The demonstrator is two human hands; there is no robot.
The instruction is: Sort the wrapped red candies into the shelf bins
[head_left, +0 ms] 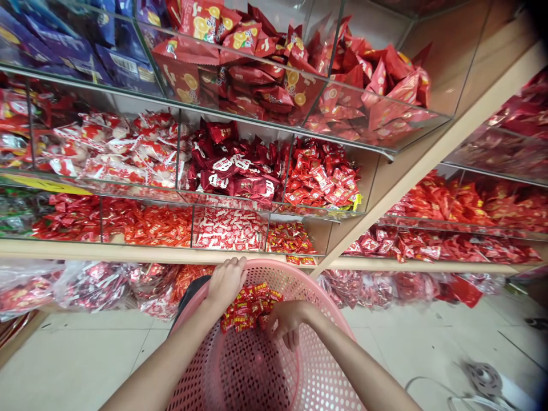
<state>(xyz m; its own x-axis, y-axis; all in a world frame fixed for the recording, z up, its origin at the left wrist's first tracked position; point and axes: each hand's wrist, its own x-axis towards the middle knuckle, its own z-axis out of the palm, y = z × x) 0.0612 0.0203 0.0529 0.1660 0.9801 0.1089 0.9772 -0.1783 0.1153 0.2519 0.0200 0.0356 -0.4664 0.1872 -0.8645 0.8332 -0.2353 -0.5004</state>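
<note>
A pink perforated plastic basket (325,365) stands tilted before me, its opening facing me. My left hand (226,281) is closed over the basket's far rim, fingers hooked over the edge. Inside, against the far wall, lies a small heap of red-and-yellow wrapped candies (246,308). My right hand (287,322) reaches into the basket at the right side of that heap. Its fingers hang loosely bent and apart, the nearest ones at the candies; nothing shows held in them.
Beyond the basket, a shelf unit has clear bins of red candies (293,237), maroon packets (235,162) and orange-print red packets (274,74). Two small packets (299,260) lie on the lower shelf ledge. Bagged sweets (98,285) sit beneath. At right, a white device with a cord (483,379) lies on the tiles.
</note>
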